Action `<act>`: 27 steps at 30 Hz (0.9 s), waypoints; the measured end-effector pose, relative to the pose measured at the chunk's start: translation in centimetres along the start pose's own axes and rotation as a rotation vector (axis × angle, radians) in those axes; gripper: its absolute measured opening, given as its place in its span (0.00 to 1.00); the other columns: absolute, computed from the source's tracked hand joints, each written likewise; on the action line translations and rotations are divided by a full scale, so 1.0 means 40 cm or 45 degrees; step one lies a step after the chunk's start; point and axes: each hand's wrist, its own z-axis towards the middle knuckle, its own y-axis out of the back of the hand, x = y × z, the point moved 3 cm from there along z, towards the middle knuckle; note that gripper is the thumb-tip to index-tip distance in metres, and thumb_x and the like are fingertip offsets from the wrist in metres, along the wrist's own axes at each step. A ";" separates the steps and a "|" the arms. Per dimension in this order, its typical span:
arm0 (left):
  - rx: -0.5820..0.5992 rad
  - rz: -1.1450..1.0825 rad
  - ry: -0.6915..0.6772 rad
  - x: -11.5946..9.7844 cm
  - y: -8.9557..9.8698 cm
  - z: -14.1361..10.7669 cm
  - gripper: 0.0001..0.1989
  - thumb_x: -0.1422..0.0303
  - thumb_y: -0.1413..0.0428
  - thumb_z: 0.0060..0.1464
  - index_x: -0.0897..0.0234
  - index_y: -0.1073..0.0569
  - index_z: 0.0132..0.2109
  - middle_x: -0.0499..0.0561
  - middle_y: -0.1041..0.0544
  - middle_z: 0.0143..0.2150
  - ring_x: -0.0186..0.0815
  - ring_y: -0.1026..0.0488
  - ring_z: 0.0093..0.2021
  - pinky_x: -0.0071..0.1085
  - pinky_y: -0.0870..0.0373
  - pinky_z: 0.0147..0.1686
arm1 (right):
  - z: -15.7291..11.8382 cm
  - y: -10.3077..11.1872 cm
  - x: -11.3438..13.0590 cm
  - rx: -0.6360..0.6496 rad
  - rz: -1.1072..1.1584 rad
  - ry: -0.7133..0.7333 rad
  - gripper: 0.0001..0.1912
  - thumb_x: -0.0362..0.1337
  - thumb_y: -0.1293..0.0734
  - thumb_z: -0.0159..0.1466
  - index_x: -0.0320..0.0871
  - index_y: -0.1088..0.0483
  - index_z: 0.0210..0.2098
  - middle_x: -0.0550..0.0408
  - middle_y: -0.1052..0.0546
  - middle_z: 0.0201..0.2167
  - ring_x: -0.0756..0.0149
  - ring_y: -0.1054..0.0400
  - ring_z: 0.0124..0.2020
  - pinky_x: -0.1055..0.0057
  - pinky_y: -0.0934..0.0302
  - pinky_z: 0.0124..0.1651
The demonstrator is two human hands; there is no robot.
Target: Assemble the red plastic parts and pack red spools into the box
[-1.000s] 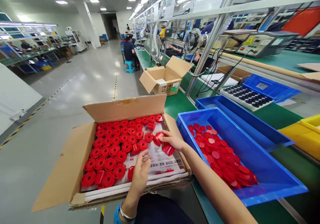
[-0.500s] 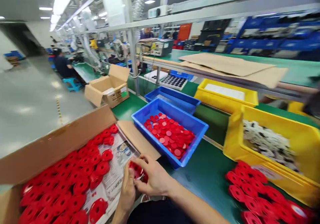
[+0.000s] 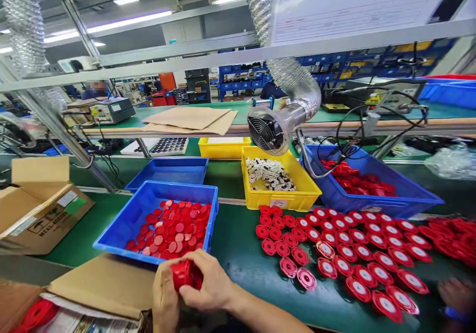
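Between my two hands is a red round part, held in front of the blue bin of red discs [image 3: 122,229]. My left hand [image 3: 166,293] wraps the part's left side. On the other side, my right hand [image 3: 210,281] grips the red part [image 3: 183,274] with thumb and fingers. Red discs [image 3: 178,229] lie loose in the bin just beyond my hands. To the right, many red round parts [image 3: 281,247] stand in rows on the green table [image 3: 245,283]; many of them have white centres.
An open carton [image 3: 100,286] holds red parts at lower left, a smaller box [image 3: 55,219] behind it. Beyond are a yellow bin [image 3: 256,199] of white pieces and a blue bin [image 3: 412,199] of red parts. A fan duct [image 3: 297,112] hangs above. Another person's hand [image 3: 457,296] is at right.
The view has swung right, showing the rows of red parts, the fan and another person's hand. My hands stay closed round the red part, now nearer the blue bin's front edge.
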 end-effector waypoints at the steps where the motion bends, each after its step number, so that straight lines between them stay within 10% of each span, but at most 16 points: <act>1: -0.058 0.075 -0.032 -0.011 -0.017 0.031 0.36 0.38 0.64 0.56 0.64 0.26 0.37 0.58 0.23 0.36 0.47 0.25 0.39 0.45 0.25 0.44 | 0.007 0.020 -0.014 -0.093 -0.006 -0.047 0.22 0.39 0.33 0.49 0.45 0.30 0.44 0.53 0.26 0.37 0.61 0.32 0.36 0.66 0.35 0.42; 8: -0.072 0.307 -0.105 -0.038 -0.155 0.150 0.45 0.40 0.56 0.55 0.76 0.43 0.65 0.74 0.53 0.69 0.60 0.53 0.69 0.59 0.51 0.64 | 0.074 0.132 -0.156 -0.464 0.177 -0.388 0.15 0.41 0.36 0.57 0.42 0.32 0.43 0.55 0.27 0.33 0.67 0.36 0.30 0.68 0.37 0.37; 13: 0.528 0.063 -0.047 0.000 -0.281 0.046 0.33 0.46 0.56 0.60 0.67 0.33 0.60 0.63 0.31 0.60 0.47 0.35 0.63 0.45 0.38 0.62 | 0.110 0.153 -0.245 -0.539 0.249 -0.493 0.14 0.43 0.40 0.62 0.41 0.33 0.41 0.55 0.26 0.33 0.71 0.36 0.26 0.72 0.37 0.32; 19: 0.792 -0.196 0.335 0.068 -0.396 -0.002 0.35 0.43 0.44 0.50 0.69 0.29 0.52 0.63 0.24 0.50 0.50 0.23 0.49 0.44 0.23 0.45 | 0.039 0.190 -0.344 -0.584 -0.067 -0.617 0.16 0.41 0.35 0.58 0.41 0.33 0.44 0.51 0.26 0.40 0.64 0.32 0.40 0.66 0.36 0.47; 23: 0.742 -0.165 0.382 0.096 -0.438 -0.025 0.35 0.43 0.41 0.46 0.71 0.30 0.47 0.59 0.23 0.39 0.46 0.21 0.35 0.44 0.22 0.38 | 0.004 0.243 -0.436 -0.486 -0.366 -0.687 0.19 0.43 0.36 0.60 0.40 0.35 0.48 0.46 0.28 0.44 0.58 0.32 0.45 0.61 0.37 0.50; 27: 0.499 -0.122 0.234 0.060 -0.386 0.018 0.37 0.45 0.40 0.47 0.68 0.34 0.55 0.61 0.26 0.49 0.44 0.23 0.42 0.44 0.25 0.47 | 0.051 0.322 -0.547 -0.206 -0.653 -0.627 0.24 0.45 0.34 0.58 0.41 0.36 0.50 0.44 0.31 0.47 0.54 0.33 0.46 0.58 0.38 0.50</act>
